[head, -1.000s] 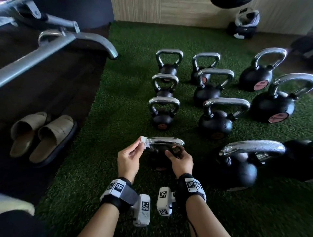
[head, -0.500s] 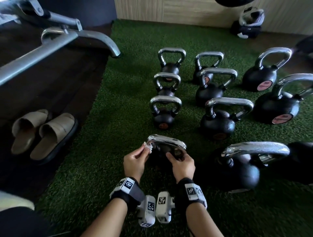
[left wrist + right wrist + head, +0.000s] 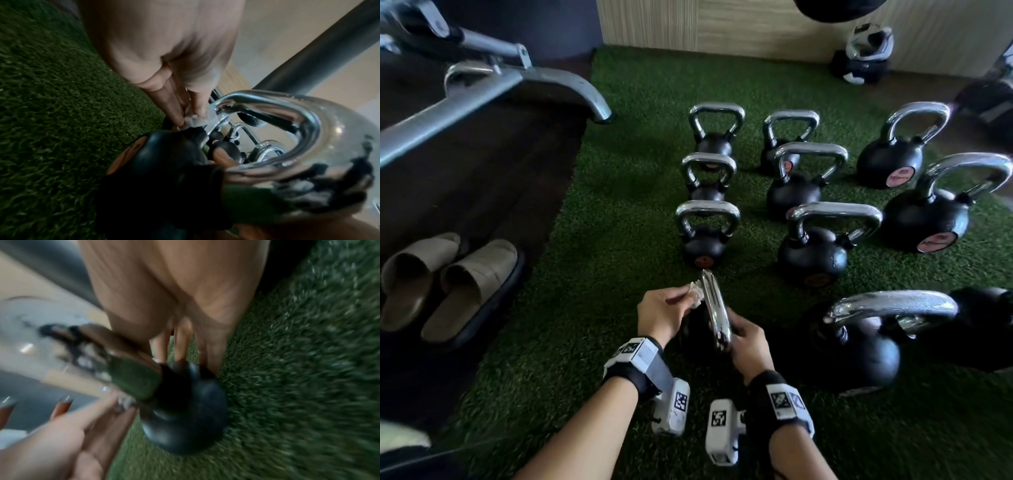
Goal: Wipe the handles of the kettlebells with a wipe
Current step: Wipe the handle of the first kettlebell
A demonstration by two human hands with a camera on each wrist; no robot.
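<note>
Currently on the nearest small kettlebell (image 3: 702,337), sitting on the green turf (image 3: 592,274) at the front of the left-hand row, handle turned end-on to the head camera. Left hand (image 3: 666,317) pinches a small wadded white wipe (image 3: 697,294) between thumb and fingertips, pressed to the left leg of the chrome handle (image 3: 717,313), low near where it meets the black bell per the left wrist view (image 3: 193,122). Right hand (image 3: 748,341) has fingers curled round the near side of the handle and bell top, steadying it; right wrist view is too blurred to tell the exact hold. To do this well, my read: keep the right hand braced so the bell doesn't rock on the turf, run the wipe along the full arch from one leg over the top to the other, cover the underside too, then shift the right hand so its spot gets wiped. Refold the wad for a fresh face. The remaining kettlebells (image 3: 825,240) stand beyond and to the right.
</note>
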